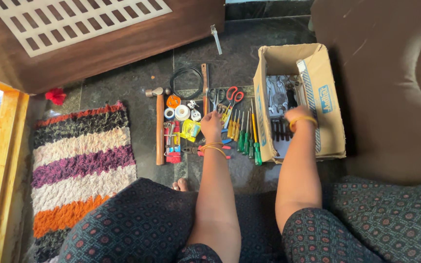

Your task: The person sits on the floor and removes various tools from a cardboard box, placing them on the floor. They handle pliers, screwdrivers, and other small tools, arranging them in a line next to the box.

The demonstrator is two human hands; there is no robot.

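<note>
Soft daylight comes from left of the striped rug (81, 165); the picture is sharp, with edges slightly bent.

This looks like a home, probably a living room: a dark polished stone tile floor (123, 97), a shaggy striped rug in purple, white and orange (81, 160), and a brown wooden furniture panel with a white lattice grille (74, 22).
</note>
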